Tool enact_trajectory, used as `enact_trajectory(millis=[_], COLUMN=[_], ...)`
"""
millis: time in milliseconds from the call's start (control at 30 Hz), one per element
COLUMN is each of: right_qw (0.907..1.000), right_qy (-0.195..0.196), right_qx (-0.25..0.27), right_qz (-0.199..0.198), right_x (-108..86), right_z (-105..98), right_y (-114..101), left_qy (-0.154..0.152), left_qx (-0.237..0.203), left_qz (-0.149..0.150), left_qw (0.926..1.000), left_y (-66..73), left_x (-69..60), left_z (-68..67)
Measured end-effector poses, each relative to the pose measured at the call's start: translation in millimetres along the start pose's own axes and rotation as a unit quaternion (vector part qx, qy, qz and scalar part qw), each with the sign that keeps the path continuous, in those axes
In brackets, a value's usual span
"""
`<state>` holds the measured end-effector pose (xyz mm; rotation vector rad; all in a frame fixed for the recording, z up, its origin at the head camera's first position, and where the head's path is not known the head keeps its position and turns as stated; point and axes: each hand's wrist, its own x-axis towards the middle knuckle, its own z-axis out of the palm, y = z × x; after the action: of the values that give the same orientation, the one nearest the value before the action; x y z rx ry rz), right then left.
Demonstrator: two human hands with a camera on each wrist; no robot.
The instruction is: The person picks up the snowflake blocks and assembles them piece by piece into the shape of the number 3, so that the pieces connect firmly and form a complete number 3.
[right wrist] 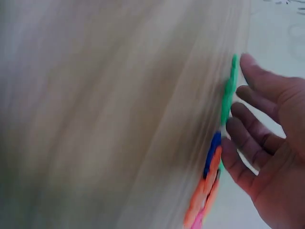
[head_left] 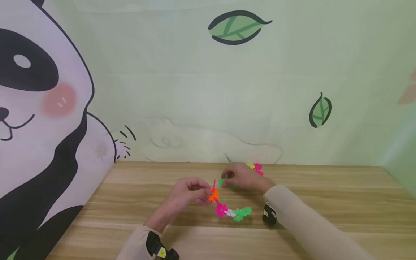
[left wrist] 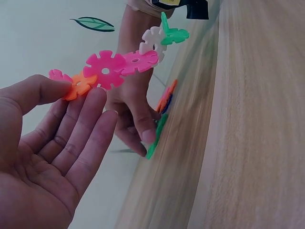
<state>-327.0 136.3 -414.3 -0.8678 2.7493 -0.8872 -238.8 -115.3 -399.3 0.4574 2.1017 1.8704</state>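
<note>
My left hand (head_left: 188, 191) pinches an orange flower-shaped plastic piece (left wrist: 81, 87) between thumb and fingers. That piece belongs to a linked chain: a pink piece is on its outer side, and pink flowers (left wrist: 105, 70), a white flower (left wrist: 153, 42) and green flowers (head_left: 238, 215) run the other way. The chain hangs above the table. Farther back, my right hand (head_left: 245, 177) reaches down over loose green flower pieces (right wrist: 229, 93) on the tabletop. Its fingers are spread and slightly bent beside them in the right wrist view; whether they touch is hard to tell.
Blue pieces (right wrist: 212, 152) and orange pieces (right wrist: 195, 202) lie close by the green ones. Yellow and pink flowers (head_left: 258, 166) show behind the right forearm. The wooden table (head_left: 146, 202) meets a pale green backdrop (head_left: 182, 90) printed with a panda and leaves.
</note>
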Motion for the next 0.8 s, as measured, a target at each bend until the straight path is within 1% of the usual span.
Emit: enact_trajectory(millis=[133,267,333,433,567,667,800], right_qw=[0.9995,0.9996,0.9998,0.9992,0.9951,0.9872,0.9713], right_qy=[0.006,0.009,0.014,0.03,0.071,0.105,0.137], right_qx=[-0.032,-0.024,-0.004,0.025,0.068,0.12,0.194], right_qz=[-0.002,0.011,0.012,0.003,-0.005,-0.002,0.0], right_x=[3.7,1.9,-1.2,-8.1,-19.5,-29.3,-42.0], right_z=[4,5,5,4,2,-3,-9], right_y=[-5,-9,-10,-13,-24,-34,-44], left_qy=[-0.002,-0.005,-0.006,-0.007,0.001,0.01,0.032], left_qx=[-0.003,-0.012,-0.02,-0.033,-0.044,-0.049,-0.031], left_qz=[0.006,0.013,0.016,0.022,0.028,0.03,0.034], left_qw=[1.0,0.9998,0.9996,0.9992,0.9986,0.9983,0.9984], left_y=[-0.8,-1.6,-2.1,-2.7,-3.1,-3.6,-3.5], left_x=[0.0,0.2,0.5,1.2,1.1,0.7,0.6], left_z=[0.8,2.9,4.4,6.5,8.6,10.2,13.0])
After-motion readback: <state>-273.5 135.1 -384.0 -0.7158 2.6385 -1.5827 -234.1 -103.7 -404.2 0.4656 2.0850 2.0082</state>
